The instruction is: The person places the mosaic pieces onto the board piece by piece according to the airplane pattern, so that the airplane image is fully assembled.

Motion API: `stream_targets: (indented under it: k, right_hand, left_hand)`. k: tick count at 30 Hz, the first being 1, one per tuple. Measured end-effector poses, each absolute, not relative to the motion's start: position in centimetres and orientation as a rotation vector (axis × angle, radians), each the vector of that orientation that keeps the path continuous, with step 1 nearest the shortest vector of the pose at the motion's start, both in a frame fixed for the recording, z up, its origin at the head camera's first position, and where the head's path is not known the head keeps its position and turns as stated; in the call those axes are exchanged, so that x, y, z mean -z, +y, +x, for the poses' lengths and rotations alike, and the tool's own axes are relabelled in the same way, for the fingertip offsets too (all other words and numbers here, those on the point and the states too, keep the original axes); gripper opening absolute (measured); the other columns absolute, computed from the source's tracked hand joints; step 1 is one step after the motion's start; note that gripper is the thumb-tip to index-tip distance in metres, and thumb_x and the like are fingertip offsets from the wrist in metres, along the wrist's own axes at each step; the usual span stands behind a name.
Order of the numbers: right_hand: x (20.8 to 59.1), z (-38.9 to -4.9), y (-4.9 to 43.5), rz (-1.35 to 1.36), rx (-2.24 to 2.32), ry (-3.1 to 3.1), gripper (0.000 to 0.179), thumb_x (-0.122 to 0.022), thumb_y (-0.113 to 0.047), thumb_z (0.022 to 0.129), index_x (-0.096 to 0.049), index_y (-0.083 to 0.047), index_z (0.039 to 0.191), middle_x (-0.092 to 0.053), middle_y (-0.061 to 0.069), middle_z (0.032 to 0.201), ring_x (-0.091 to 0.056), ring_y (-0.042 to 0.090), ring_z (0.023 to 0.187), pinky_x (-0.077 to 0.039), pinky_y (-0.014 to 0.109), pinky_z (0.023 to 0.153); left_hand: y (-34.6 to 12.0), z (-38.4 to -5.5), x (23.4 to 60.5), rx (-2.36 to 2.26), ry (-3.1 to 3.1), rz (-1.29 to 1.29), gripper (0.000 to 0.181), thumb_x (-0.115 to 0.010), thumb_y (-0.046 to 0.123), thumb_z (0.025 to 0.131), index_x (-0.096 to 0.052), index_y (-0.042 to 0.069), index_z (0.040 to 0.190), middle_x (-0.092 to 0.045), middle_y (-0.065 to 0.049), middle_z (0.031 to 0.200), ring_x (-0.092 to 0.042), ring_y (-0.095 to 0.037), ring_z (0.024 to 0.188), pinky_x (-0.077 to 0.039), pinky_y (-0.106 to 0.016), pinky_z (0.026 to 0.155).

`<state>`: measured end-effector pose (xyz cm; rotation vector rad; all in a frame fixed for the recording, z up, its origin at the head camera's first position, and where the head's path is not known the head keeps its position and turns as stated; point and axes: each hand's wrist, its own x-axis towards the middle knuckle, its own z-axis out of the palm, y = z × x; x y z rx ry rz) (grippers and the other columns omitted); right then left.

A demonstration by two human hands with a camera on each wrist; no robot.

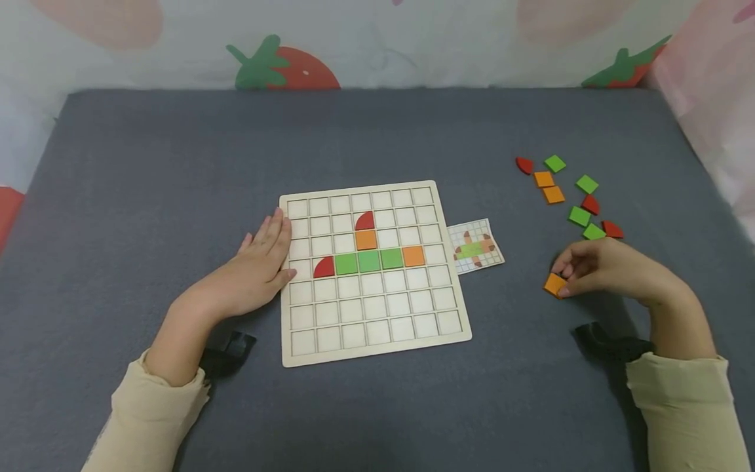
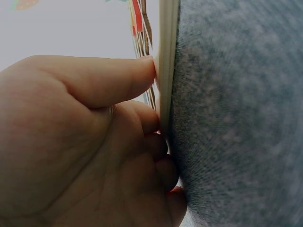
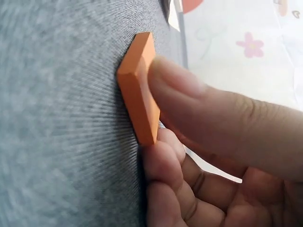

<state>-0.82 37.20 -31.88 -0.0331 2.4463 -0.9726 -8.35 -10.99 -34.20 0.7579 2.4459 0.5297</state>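
A pale wooden grid board (image 1: pixel 377 328) lies on the grey cloth, holding red quarter-circle, orange square and green square tiles in a rough L around its middle. My left hand (image 1: pixel 253 269) rests along the board's left edge, fingers straight; in the left wrist view the thumb (image 2: pixel 137 78) touches the board's rim (image 2: pixel 165 61). To the right of the board, my right hand (image 1: pixel 607 269) holds an orange square tile (image 1: pixel 554 284) at the cloth. The right wrist view shows the thumb (image 3: pixel 182 87) on top of this tile (image 3: pixel 144 94) and a fingertip at its edge.
A small pattern card (image 1: pixel 474 246) sticks out from the board's right side. Beyond the right hand lie loose tiles: several green squares (image 1: pixel 579 216), two orange squares (image 1: pixel 553 195) and three red quarter circles (image 1: pixel 523 165). A strawberry-print curtain (image 1: pixel 413 46) hangs behind the table.
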Motion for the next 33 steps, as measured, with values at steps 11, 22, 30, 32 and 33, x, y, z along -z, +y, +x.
stream_targets:
  k: [11,22,30,32,33]
  right_hand:
    - [32.0,-1.0,36.7,0.007,0.969,2.506,0.018,-0.075,-0.009,0.080,-0.065,0.002,0.091,-0.063,0.002,0.079,-0.056,0.011,0.070,-0.047,0.025,0.062]
    - [32.2,-0.9,36.1,0.038,0.968,2.582,0.028,-0.076,-0.012,0.080,-0.066,0.003,0.101,-0.064,0.006,0.084,-0.057,0.011,0.072,-0.047,0.022,0.063]
    - [32.4,-1.0,35.5,-0.014,0.940,2.627,0.022,-0.077,-0.009,0.078,-0.065,0.002,0.093,-0.065,0.005,0.082,-0.057,0.010,0.069,-0.045,0.022,0.062]
    - [32.4,-1.0,35.4,-0.023,0.951,2.626,0.020,-0.077,-0.007,0.077,-0.065,0.001,0.091,-0.065,0.006,0.082,-0.057,0.011,0.069,-0.046,0.022,0.063]
    - [32.4,-1.0,35.4,-0.025,0.955,2.625,0.020,-0.077,-0.007,0.077,-0.065,0.001,0.091,-0.065,0.006,0.082,-0.057,0.011,0.070,-0.046,0.022,0.063]
  left_hand:
    - [-11.1,-8.4,34.3,-0.521,2.454,0.767,0.074,-0.043,0.022,0.100,0.007,-0.008,0.146,0.019,-0.021,0.153,0.014,-0.036,0.140,0.000,-0.057,0.110]
    - [-10.7,-8.6,34.3,-0.523,2.446,0.787,0.073,-0.041,0.023,0.101,0.007,-0.007,0.146,0.019,-0.020,0.153,0.015,-0.035,0.140,-0.001,-0.057,0.110]
    - [-11.0,-8.5,34.4,-0.512,2.453,0.774,0.073,-0.042,0.022,0.101,0.006,-0.008,0.146,0.019,-0.020,0.153,0.014,-0.036,0.140,0.000,-0.058,0.109]
    - [-11.0,-8.4,34.4,-0.515,2.453,0.775,0.073,-0.042,0.022,0.101,0.006,-0.008,0.146,0.019,-0.021,0.153,0.014,-0.036,0.140,0.000,-0.058,0.109]
    - [-11.0,-8.4,34.3,-0.516,2.453,0.775,0.073,-0.042,0.022,0.100,0.006,-0.008,0.146,0.019,-0.021,0.153,0.014,-0.036,0.140,0.000,-0.058,0.109]
